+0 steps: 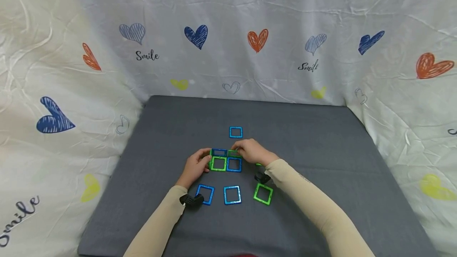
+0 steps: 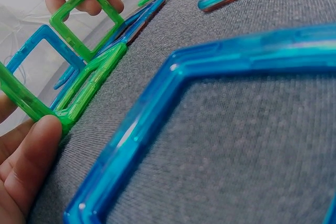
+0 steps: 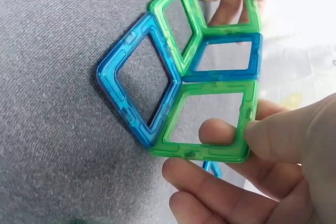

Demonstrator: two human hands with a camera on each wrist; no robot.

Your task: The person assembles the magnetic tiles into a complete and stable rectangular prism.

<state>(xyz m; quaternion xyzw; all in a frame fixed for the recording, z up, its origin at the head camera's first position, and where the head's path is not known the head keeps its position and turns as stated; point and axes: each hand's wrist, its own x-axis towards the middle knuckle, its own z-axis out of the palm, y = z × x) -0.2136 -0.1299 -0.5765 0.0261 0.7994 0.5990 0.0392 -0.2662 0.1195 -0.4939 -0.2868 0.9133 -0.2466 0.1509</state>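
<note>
Two square magnetic tiles, one green and one blue, lie flat side by side on the grey table. Behind them stand an upright blue tile and an upright green tile, edge to edge. Another upright green tile closes the left end. My left hand pinches that left green tile, thumb on its near face and fingers behind. With thumb and fingers my right hand pinches the back green tile by its outer edge, its lower edge at the flat blue tile.
In front lie a blue tile, a lighter blue tile and a green tile. One more blue tile lies beyond the build. A green edge shows beneath the right wrist. A white printed curtain surrounds the table.
</note>
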